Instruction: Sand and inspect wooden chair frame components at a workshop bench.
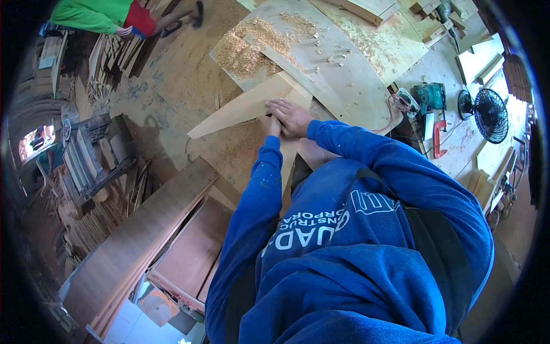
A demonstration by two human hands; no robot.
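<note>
My hands meet over a pale, tapered wooden board (240, 109) whose narrow end points left. My right hand (294, 117) lies on top with its fingers together, reaching across the fingers of my left hand (271, 126). The left hand is partly covered, and whatever is under both palms is hidden. A second pale wooden piece (288, 161) runs from beneath the hands towards my body. Beyond them, a long wooden strip (281, 62) lies across a large flat sheet (356, 75), touching the broad end of the tapered board.
Wood shavings (253, 49) are heaped on the sheet. To the right are a teal power tool (432, 96), a red clamp (439, 139) and a black fan (490, 116). Stacked panels (142, 241) stand at lower left. Another person (107, 17) is at upper left by timber offcuts (114, 53).
</note>
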